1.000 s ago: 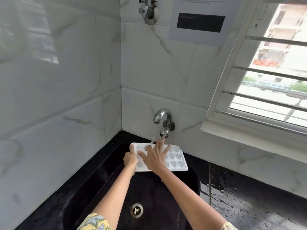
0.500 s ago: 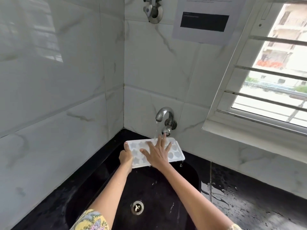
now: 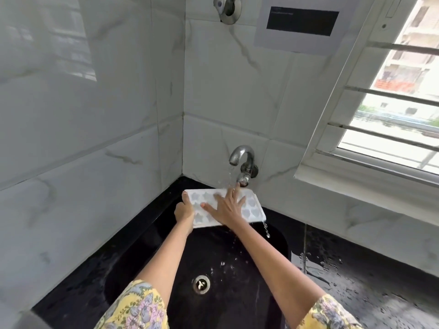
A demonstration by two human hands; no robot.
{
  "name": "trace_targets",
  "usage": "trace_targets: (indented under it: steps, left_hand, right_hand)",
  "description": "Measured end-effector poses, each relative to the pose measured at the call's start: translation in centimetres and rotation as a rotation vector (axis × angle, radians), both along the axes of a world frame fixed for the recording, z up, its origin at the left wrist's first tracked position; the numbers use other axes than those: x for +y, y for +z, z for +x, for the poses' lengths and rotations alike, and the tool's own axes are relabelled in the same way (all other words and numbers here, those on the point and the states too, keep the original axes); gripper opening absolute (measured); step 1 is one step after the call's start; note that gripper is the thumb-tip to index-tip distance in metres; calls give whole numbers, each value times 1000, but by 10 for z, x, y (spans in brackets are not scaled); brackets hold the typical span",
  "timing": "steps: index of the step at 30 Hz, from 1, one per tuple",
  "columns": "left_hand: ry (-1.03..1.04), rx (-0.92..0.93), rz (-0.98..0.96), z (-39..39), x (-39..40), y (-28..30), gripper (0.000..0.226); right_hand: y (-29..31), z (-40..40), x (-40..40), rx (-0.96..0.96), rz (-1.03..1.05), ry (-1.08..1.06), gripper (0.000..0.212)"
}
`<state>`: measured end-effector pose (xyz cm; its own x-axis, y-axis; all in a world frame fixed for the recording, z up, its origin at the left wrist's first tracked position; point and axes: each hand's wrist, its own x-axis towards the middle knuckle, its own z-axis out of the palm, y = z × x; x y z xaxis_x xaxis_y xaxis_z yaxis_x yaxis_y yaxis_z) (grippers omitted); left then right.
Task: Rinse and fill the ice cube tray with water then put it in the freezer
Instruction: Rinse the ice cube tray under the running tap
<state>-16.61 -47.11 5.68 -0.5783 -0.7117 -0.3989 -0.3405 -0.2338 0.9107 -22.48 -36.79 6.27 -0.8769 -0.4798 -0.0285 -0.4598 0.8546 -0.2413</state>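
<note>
While the curved chrome tap (image 3: pixel 240 155) runs at frame centre, we keep the white plastic ice cube tray (image 3: pixel 253 211) tilted over the black sink (image 3: pixel 237 302), left hand (image 3: pixel 184 213) grasping its edge, right hand (image 3: pixel 226 208) released, flat, rubbing each mould.

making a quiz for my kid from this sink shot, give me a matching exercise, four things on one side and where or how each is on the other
Things:
1. ice cube tray
2. tap
3. left hand
4. right hand

States:
a. running water
b. lies flat with spread fingers on the tray's top
c. held over the black sink, dripping at one corner
d. grips the tray's left end

Pairs: 1-c, 2-a, 3-d, 4-b
</note>
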Motion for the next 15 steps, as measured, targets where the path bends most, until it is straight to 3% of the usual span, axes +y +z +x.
trace_targets:
  steps: [5,8,11,15]
  left_hand:
    - [-20,5,37,6,0,-6,66]
    - [-1,13,45,5,2,-9,64]
    - [-31,5,25,6,0,-10,64]
    - [-29,-13,7,8,5,-15,66]
  right_hand:
    - [-4,-4,8,83,37,5,58]
    - [-8,2,5,24,-5,48,61]
    - [-9,-2,12,9,-48,7,48]
    - [-12,4,5,23,80,56,48]
